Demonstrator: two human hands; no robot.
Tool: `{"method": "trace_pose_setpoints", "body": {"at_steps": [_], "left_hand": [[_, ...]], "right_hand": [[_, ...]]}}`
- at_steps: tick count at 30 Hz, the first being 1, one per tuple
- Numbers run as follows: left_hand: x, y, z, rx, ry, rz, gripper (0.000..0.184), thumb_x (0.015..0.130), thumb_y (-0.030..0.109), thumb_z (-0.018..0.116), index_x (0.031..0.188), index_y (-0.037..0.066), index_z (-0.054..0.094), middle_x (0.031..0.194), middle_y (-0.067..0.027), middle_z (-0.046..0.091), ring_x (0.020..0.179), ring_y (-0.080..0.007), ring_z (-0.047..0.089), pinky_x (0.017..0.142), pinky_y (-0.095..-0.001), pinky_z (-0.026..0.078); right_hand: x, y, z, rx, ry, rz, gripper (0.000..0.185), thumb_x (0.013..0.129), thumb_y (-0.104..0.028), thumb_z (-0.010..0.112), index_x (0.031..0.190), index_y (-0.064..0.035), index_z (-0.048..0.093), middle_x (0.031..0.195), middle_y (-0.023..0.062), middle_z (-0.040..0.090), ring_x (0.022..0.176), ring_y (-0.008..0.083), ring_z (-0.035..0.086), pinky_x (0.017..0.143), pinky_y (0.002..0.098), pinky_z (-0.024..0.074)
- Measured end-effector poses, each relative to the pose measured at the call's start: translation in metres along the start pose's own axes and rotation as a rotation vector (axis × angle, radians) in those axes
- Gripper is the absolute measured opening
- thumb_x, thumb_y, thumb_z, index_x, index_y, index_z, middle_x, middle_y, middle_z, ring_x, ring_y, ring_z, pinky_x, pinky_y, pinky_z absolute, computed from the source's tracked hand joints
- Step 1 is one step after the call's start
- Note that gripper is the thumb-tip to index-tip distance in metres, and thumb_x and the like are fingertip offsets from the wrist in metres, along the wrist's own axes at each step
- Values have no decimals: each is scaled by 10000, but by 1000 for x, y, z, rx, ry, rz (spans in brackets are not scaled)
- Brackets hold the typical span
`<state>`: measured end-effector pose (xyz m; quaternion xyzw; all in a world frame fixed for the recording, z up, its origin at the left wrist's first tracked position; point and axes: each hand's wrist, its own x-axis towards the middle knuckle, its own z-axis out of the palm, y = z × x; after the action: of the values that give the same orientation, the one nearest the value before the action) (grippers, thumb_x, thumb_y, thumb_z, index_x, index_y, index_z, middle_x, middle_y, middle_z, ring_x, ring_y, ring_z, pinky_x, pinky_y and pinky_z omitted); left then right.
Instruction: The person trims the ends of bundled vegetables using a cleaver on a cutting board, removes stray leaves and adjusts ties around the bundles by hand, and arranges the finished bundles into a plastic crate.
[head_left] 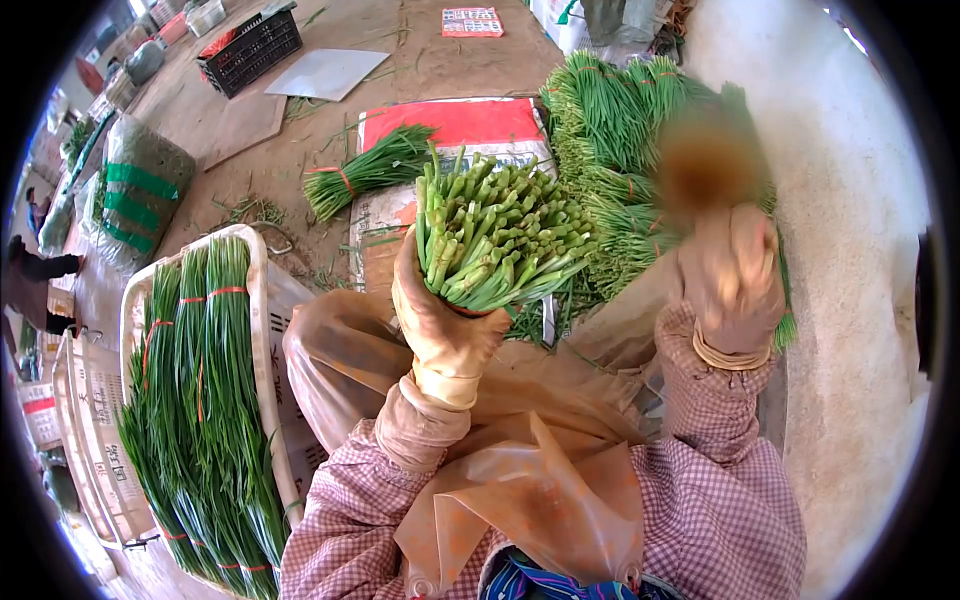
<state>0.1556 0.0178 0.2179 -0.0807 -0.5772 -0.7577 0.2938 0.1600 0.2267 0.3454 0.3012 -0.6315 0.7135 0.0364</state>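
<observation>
My left hand (440, 305), in a tan glove, is closed around a thick bundle of garlic chives (500, 225), its pale cut stem ends facing up towards me. My right hand (735, 275), also gloved, is raised at the right with fingers curled. It grips a brown, rounded tool (708, 170) that motion smears, so its exact kind cannot be made out. The tool is apart from the bundle. Beyond my left hand, a smaller bundle of chives (370, 170) tied with a red band lies on a red and white sack (455, 122).
Stacked chive bundles (610, 120) stand at the right, by a pale wall (840, 250). A white crate (262, 330) of banded chives sits at my left. Further off are a black crate (250, 52), a grey board (328, 74) and a green-taped bale (140, 195). A person (35, 285) is at the far left.
</observation>
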Motion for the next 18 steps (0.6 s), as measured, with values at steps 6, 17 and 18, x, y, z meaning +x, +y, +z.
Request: {"method": "trace_pose_setpoints", "body": {"at_steps": [6, 17, 18], "left_hand": [[6, 30, -2, -1108, -172, -707, 932, 671, 69, 838, 1418, 125, 284, 1378, -118, 458, 1234, -281, 490, 1031, -435, 443], [1, 21, -3, -529, -301, -499, 855, 748, 124, 785, 1421, 109, 259, 1385, -115, 448, 1242, -261, 486, 1010, -415, 465], [-2, 19, -4, -365, -320, -378, 864, 747, 141, 791, 1427, 109, 258, 1386, -119, 448, 1247, -263, 482, 1012, -419, 464]], "right_hand": [[-40, 46, 5, -973, -157, 90, 374, 822, -154, 715, 1134, -4, 574, 923, 143, 620, 808, 305, 624, 763, 375, 507], [1, -13, 28, -441, 207, -36, 107, 885, -89, 662, 958, -12, 642, 812, 85, 674, 744, 203, 651, 708, 297, 518], [5, -15, 30, -585, 49, -200, 106, 879, -93, 669, 945, -16, 638, 823, 89, 675, 749, 202, 652, 704, 297, 519]]}}
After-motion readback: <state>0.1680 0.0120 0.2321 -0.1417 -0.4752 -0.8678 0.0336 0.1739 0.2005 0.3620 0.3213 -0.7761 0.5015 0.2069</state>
